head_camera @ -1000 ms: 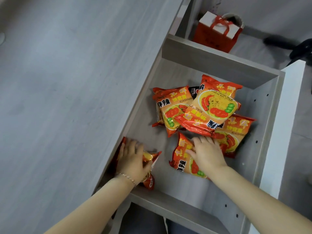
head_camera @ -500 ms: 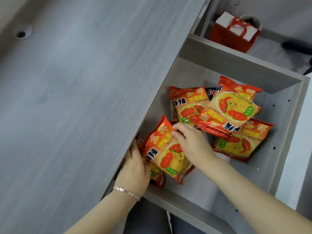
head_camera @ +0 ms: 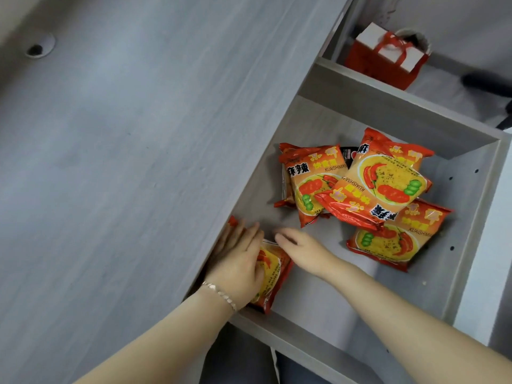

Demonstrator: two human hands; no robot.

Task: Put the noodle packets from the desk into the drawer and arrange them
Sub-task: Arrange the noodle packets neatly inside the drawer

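Both forearms reach from the bottom of the view into the open drawer [head_camera: 468, 239]. The left hand [head_camera: 238, 261] lies flat, palm down, with the fingers stretched and close together, pressing on the packets [head_camera: 273, 270] that stand in the near left corner of the drawer, just beside the desk [head_camera: 124, 162] edge. It presses but does not close around them. A thin bracelet [head_camera: 220, 294] is on the left wrist. The right hand [head_camera: 302, 249] is just beside the left one, with its fingers loosely curved and pointing left; the fingertips are at the top edge of the same packets, and it holds nothing as far as the view shows.

The noodle packets are red and orange, with a picture of yellow noodles, red chilli and green slices. About 4 more packets [head_camera: 371, 187] lie in a loose pile in the far part of the drawer, overlapping each other, and 1 of them [head_camera: 399, 236] lies flat at the right side. No packets are on the desk top.
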